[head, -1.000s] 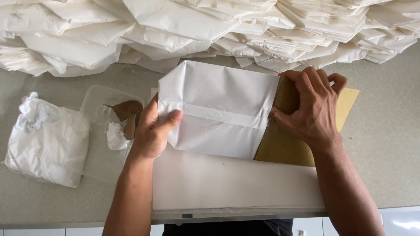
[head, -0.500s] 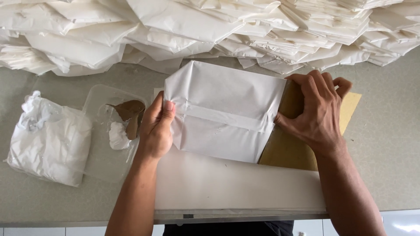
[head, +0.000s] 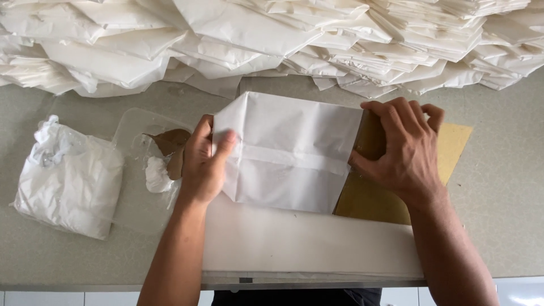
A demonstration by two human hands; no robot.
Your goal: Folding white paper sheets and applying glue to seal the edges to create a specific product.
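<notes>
A folded white paper bag (head: 286, 150) lies in the middle of the table on a stack of white paper sheets (head: 306, 243). My left hand (head: 205, 161) presses on the bag's left edge, thumb on top of the paper. My right hand (head: 403, 147) lies flat at the bag's right edge, fingers spread over a brown cardboard template (head: 396, 192) that sticks out from under the bag to the right.
A large heap of finished white paper bags (head: 272, 39) runs along the far side of the table. At the left lie a crumpled white cloth (head: 68, 175) and a clear plastic tray (head: 141, 170) with white paste and a brown scrap.
Both hands have slid slightly along the bag's edges, pressing the folds. The left thumb now rests on top of the paper. The bag itself has barely moved.
</notes>
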